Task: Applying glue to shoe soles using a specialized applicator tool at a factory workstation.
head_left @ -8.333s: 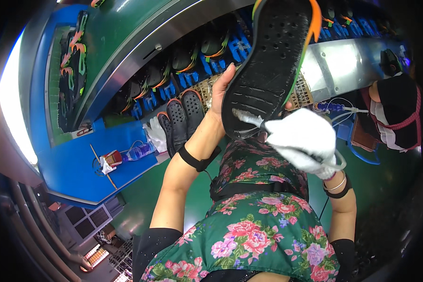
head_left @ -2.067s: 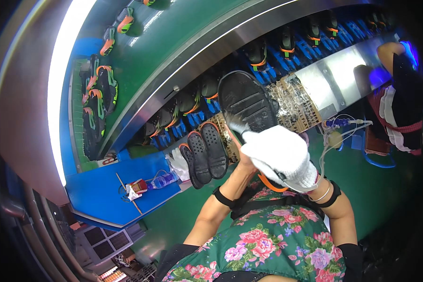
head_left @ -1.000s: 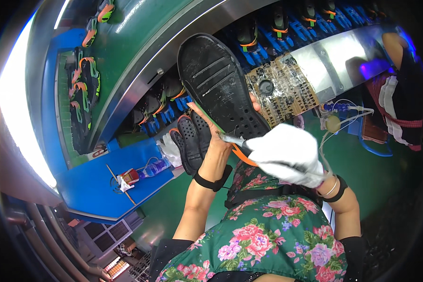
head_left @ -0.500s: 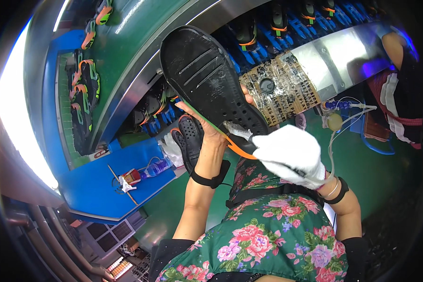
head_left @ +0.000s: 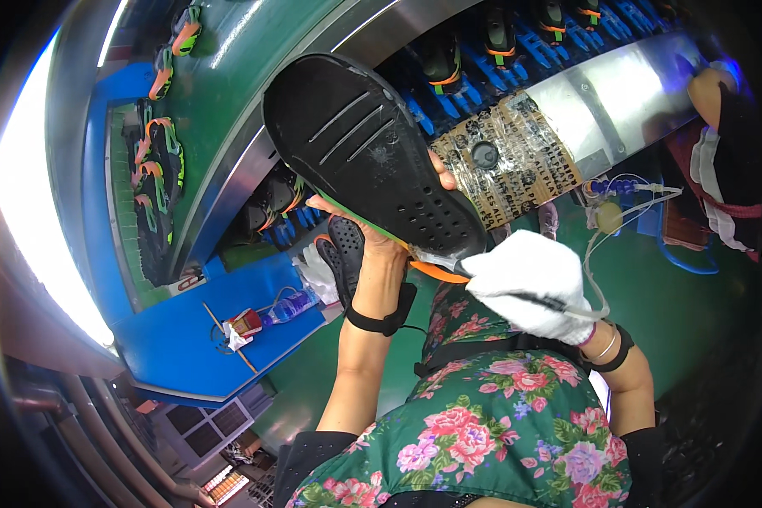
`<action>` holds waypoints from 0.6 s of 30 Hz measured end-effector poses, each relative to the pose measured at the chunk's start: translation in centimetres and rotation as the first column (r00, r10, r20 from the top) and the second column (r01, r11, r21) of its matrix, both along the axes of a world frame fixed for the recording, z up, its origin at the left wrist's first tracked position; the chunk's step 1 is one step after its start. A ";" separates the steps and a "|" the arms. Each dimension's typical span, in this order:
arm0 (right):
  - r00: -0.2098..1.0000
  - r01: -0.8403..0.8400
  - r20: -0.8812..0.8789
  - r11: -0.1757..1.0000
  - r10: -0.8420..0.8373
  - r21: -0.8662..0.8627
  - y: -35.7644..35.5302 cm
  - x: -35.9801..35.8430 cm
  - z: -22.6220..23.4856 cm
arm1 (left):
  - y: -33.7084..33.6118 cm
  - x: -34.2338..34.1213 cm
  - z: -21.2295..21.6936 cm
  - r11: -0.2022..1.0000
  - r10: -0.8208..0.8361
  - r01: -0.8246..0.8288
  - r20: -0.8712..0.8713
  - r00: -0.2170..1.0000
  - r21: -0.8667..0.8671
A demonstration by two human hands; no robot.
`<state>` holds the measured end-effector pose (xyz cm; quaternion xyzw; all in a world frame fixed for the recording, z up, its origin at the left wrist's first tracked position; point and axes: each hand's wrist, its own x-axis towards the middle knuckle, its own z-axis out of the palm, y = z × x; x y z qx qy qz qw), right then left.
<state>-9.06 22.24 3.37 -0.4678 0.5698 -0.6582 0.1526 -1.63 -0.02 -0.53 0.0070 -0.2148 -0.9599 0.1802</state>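
A large black shoe point(head_left: 360, 140) is held with its underside up, toe end toward the upper left. It has three slits at the front and rows of small holes near the heel, and an orange heel strap point(head_left: 438, 272) shows beneath it. My left hand point(head_left: 379, 240) grips it from below, with fingertips showing at its right edge. My right hand point(head_left: 529, 284), in a white glove, is closed around a brush point(head_left: 459, 269) fed by a clear tube point(head_left: 602, 288). The brush tip touches the heel end, where a wet, shiny film lies.
A metal ledge with a taped cardboard cover point(head_left: 516, 165) lies beyond the shoe. Shoes on blue racks point(head_left: 543, 59) line the far side. At left a blue table point(head_left: 173, 347) bears a bottle point(head_left: 292, 306). Another person's arm point(head_left: 709, 97) is at right.
The shoe has shifted slightly left and tilted. My gloved right hand and the brush have moved a little right and down, toward the very end of the heel.
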 end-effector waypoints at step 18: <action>0.999 -0.011 0.044 0.999 0.009 0.042 0.4 -0.8 -0.4 | -0.9 -0.4 0.8 0.968 -0.057 0.101 0.192 0.980 -0.228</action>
